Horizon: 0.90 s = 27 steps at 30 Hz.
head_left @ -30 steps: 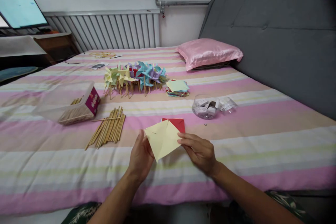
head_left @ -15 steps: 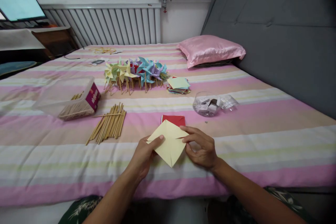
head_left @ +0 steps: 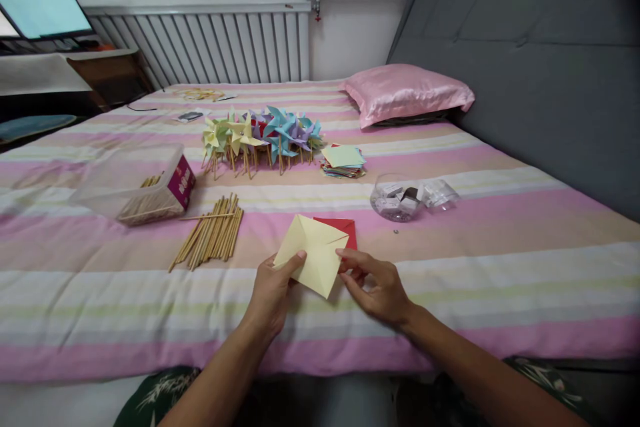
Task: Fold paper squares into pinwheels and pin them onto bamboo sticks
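A pale yellow paper square (head_left: 313,253), cut or creased from its corners, is held above the striped bedsheet (head_left: 500,267). My left hand (head_left: 273,290) pinches its left corner with thumb on top. My right hand (head_left: 377,283) pinches its right edge with fingertips. Under and just behind the yellow sheet lies a red paper square (head_left: 345,227) on the bed. A bundle of loose wooden sticks (head_left: 213,233) lies to the left of my hands.
Several finished paper pinwheels (head_left: 263,133) stand in a row farther back, with a stack of coloured paper (head_left: 343,160) beside them. A clear jar on its side (head_left: 400,199), a stick box (head_left: 157,190), a pink pillow (head_left: 405,90) and grey headboard (head_left: 525,67) surround the area.
The yellow sheet has been turned and shifted slightly up and left in my hands; my left thumb now rests on its left corner. The camera view shifted a little.
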### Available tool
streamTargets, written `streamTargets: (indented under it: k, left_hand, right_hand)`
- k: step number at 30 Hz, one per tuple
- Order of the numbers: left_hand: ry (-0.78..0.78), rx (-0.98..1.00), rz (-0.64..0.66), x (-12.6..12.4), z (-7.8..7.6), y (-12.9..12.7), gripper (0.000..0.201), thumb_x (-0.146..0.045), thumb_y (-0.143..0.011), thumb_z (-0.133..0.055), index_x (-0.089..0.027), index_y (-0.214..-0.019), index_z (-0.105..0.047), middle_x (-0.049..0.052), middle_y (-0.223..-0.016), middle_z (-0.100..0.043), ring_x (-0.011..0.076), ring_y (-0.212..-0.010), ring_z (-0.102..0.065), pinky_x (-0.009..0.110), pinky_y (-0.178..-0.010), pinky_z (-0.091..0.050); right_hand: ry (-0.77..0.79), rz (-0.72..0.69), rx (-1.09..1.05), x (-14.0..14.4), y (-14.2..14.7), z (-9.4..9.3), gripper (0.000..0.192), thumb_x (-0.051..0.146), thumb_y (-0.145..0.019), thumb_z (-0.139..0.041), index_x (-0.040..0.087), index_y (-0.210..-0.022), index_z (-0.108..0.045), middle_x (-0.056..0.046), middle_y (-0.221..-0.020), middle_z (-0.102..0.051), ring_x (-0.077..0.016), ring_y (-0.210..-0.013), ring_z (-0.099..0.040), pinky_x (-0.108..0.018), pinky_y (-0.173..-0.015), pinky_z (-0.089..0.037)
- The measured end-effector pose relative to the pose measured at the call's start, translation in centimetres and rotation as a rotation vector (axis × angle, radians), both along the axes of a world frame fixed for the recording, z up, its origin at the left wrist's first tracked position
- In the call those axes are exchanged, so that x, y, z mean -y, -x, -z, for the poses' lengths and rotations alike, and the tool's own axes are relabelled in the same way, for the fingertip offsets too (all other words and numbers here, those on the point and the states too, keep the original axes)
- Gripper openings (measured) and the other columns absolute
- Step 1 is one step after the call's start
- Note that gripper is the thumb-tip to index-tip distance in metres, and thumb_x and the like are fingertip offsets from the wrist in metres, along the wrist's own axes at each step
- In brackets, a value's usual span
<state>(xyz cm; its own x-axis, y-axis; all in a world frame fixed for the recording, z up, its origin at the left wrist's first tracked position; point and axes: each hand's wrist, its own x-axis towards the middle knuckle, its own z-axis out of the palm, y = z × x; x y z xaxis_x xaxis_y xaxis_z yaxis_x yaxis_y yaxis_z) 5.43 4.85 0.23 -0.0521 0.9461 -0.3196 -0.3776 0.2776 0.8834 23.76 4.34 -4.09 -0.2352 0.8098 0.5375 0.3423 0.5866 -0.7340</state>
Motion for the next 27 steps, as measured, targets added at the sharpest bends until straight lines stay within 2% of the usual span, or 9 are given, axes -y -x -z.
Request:
streamTargets:
  k: [3, 6, 10, 16, 22, 27]
  left_hand:
    - [-0.002, 0.004, 0.028, 0.2, -0.2, -0.2, 0.04, -0.028, -0.067, -0.073, -0.009, -0.101, -0.065, 0.011, -0.09, -0.071, 0.0195, -0.078, -0.064, 0.027, -0.069, -0.049]
    - [-0.004, -0.004, 0.057, 0.4, -0.2, -0.4, 0.036, -0.028, -0.066, -0.073, -0.01, -0.097, -0.067, 0.01, -0.088, -0.071, 0.0193, -0.077, -0.064, 0.027, -0.069, -0.049]
    - [-0.002, -0.031, 0.072, 0.5, -0.3, -0.4, 0.034, -0.029, -0.064, -0.074, -0.011, -0.093, -0.068, 0.01, -0.085, -0.071, 0.0194, -0.075, -0.064, 0.027, -0.069, -0.048]
    - [-0.009, -0.051, 0.095, 0.4, -0.4, -0.2, 0.035, -0.029, -0.064, -0.074, -0.011, -0.093, -0.068, 0.009, -0.083, -0.072, 0.0192, -0.072, -0.064, 0.026, -0.064, -0.047]
    - [-0.009, -0.087, 0.078, 0.3, -0.5, 0.0, 0.035, -0.03, -0.063, -0.075, -0.01, -0.091, -0.068, 0.01, -0.083, -0.071, 0.0186, -0.072, -0.063, 0.025, -0.062, -0.046]
    - [-0.013, -0.083, 0.068, 0.1, -0.7, 0.2, 0.038, -0.031, -0.061, -0.076, -0.01, -0.092, -0.069, 0.011, -0.085, -0.071, 0.0195, -0.075, -0.063, 0.024, -0.062, -0.045]
  right_hand:
    - [-0.048, -0.09, 0.077, 0.0, 0.1, -0.1, 0.043, 0.012, -0.081, -0.053, 0.029, -0.121, -0.052, -0.001, -0.09, -0.069, -0.0086, -0.057, -0.059, -0.021, -0.055, -0.05]
    - [-0.088, -0.114, 0.115, -0.1, 0.0, -0.2, 0.04, 0.011, -0.082, -0.05, 0.028, -0.118, -0.056, -0.001, -0.09, -0.069, -0.0109, -0.064, -0.061, -0.022, -0.058, -0.051]
    - [-0.127, -0.065, 0.083, -0.3, -0.2, -0.3, 0.042, 0.009, -0.082, -0.048, 0.029, -0.118, -0.056, -0.001, -0.093, -0.07, -0.0118, -0.068, -0.063, -0.023, -0.059, -0.052]
    - [-0.146, -0.044, 0.048, -0.4, -0.4, -0.3, 0.034, 0.011, -0.082, -0.05, 0.027, -0.109, -0.061, -0.002, -0.091, -0.071, -0.0133, -0.072, -0.065, -0.025, -0.062, -0.054]
    - [-0.06, 0.096, -0.02, -0.6, -0.8, -0.3, 0.035, 0.014, -0.079, -0.055, 0.026, -0.112, -0.059, -0.001, -0.086, -0.07, -0.0103, -0.058, -0.061, -0.023, -0.054, -0.053]
    - [0.002, 0.125, -0.092, -0.8, -1.0, -0.6, 0.035, 0.016, -0.078, -0.058, 0.025, -0.112, -0.059, -0.001, -0.084, -0.069, -0.0104, -0.057, -0.062, -0.022, -0.052, -0.054]
